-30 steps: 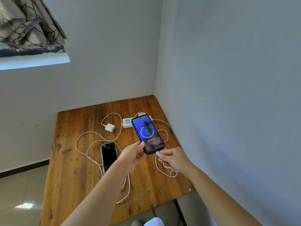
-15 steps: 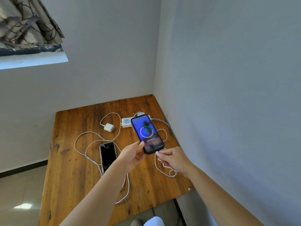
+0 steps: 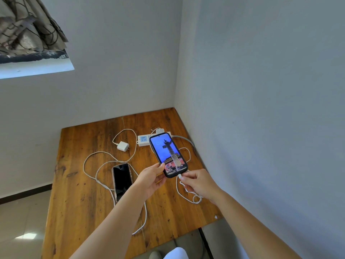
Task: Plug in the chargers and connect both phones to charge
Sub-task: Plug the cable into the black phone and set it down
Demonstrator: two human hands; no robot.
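Her left hand (image 3: 149, 181) gripped the lit phone (image 3: 168, 154) above the table (image 3: 78, 193) while her right hand (image 3: 200, 185) pinched the cable plug (image 3: 180, 177) at its port; best pushed straight, without wiggling.

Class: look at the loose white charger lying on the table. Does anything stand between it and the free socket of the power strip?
Nothing visible does. The white charger lies left of the power strip, with only bare table between them.
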